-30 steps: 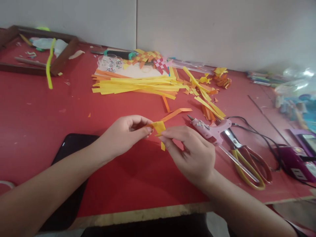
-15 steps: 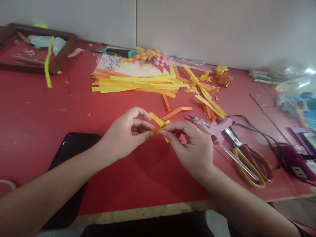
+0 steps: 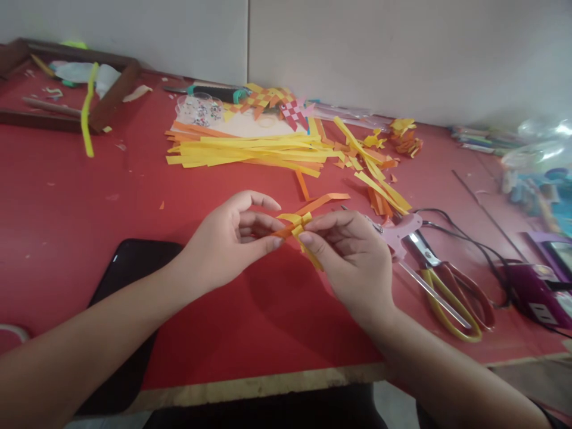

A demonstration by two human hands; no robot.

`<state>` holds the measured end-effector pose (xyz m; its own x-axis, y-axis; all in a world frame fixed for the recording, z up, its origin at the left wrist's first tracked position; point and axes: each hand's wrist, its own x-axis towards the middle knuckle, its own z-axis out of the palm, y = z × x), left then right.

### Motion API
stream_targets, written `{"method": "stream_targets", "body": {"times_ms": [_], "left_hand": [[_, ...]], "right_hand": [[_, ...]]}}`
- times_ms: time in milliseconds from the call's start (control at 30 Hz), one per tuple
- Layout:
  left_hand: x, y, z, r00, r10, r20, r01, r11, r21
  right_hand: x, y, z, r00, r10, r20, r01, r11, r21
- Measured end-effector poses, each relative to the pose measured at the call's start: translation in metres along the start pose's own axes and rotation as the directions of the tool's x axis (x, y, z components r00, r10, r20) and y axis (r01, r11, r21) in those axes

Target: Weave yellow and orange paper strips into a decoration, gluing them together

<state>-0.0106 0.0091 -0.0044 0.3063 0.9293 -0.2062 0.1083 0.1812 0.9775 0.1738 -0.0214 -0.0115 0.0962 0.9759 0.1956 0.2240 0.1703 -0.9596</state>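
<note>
My left hand point(image 3: 239, 238) pinches the orange end of a small piece of folded paper strips point(image 3: 299, 226) between thumb and fingers. My right hand point(image 3: 353, 250) grips the yellow part of the same piece from the other side. Yellow and orange strips cross each other in it, and one yellow end hangs below my right thumb. Just behind the piece, a bent orange paper strip point(image 3: 328, 198) reaches to the right. How the folds interlock is too small to tell.
Yellow and orange paper strips point(image 3: 250, 149) lie behind my hands, with a woven paper fish point(image 3: 295, 110) beyond. To the right are a pink glue gun point(image 3: 404, 232) and scissors point(image 3: 451, 298). A black phone point(image 3: 129, 280) lies under my left forearm; a wooden frame point(image 3: 53, 122) is far left.
My right hand has shifted slightly right and turned, and its thumb now presses the yellow fold. The yellow end hangs lower. My left hand has hardly moved.
</note>
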Motion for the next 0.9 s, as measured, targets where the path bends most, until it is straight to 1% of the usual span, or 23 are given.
{"method": "stream_targets", "body": {"times_ms": [100, 167, 300, 467, 533, 600, 667, 733, 767, 800, 900], "left_hand": [[0.001, -0.001, 0.0, 1.0, 0.019, -0.009, -0.019, 1.0, 0.002], [0.001, -0.001, 0.0, 0.999, 0.023, -0.024, -0.023, 1.0, 0.008], [0.001, 0.0, -0.001, 0.999, 0.018, -0.03, -0.018, 1.0, 0.008], [0.001, -0.003, -0.004, 0.999, 0.028, 0.018, -0.028, 1.0, -0.015], [0.001, -0.005, -0.005, 1.0, 0.015, 0.016, -0.015, 1.0, -0.008], [0.001, -0.006, -0.006, 1.0, -0.02, 0.008, 0.02, 1.0, 0.006], [0.002, -0.007, -0.006, 0.998, -0.062, 0.015, 0.062, 0.998, 0.023], [0.002, -0.007, -0.006, 0.995, -0.085, 0.049, 0.083, 0.996, 0.036], [0.003, -0.006, -0.006, 0.994, -0.085, 0.075, 0.082, 0.996, 0.039], [0.003, -0.006, -0.005, 0.991, -0.081, 0.105, 0.077, 0.996, 0.039], [0.003, -0.005, -0.004, 0.982, -0.072, 0.175, 0.069, 0.997, 0.026]], "right_hand": [[0.001, -0.001, -0.002, 0.998, -0.053, -0.023, 0.054, 0.998, 0.02], [0.004, 0.0, -0.005, 0.997, -0.067, -0.04, 0.067, 0.998, -0.003], [0.012, 0.006, -0.013, 0.997, -0.053, -0.05, 0.051, 0.998, -0.035], [0.019, 0.011, -0.023, 0.999, -0.035, -0.02, 0.035, 0.999, -0.041], [0.02, 0.012, -0.027, 0.999, 0.005, 0.049, 0.001, 0.993, -0.118], [0.02, 0.011, -0.03, 0.994, 0.017, 0.112, 0.014, 0.962, -0.273], [0.019, 0.01, -0.032, 0.99, -0.067, 0.127, 0.115, 0.896, -0.428], [0.018, 0.008, -0.031, 0.978, -0.165, 0.128, 0.207, 0.851, -0.483], [0.018, 0.007, -0.031, 0.974, -0.176, 0.142, 0.223, 0.855, -0.468], [0.017, 0.006, -0.03, 0.974, -0.159, 0.163, 0.215, 0.875, -0.434], [0.015, 0.005, -0.029, 0.973, -0.046, 0.225, 0.117, 0.942, -0.314]]}}
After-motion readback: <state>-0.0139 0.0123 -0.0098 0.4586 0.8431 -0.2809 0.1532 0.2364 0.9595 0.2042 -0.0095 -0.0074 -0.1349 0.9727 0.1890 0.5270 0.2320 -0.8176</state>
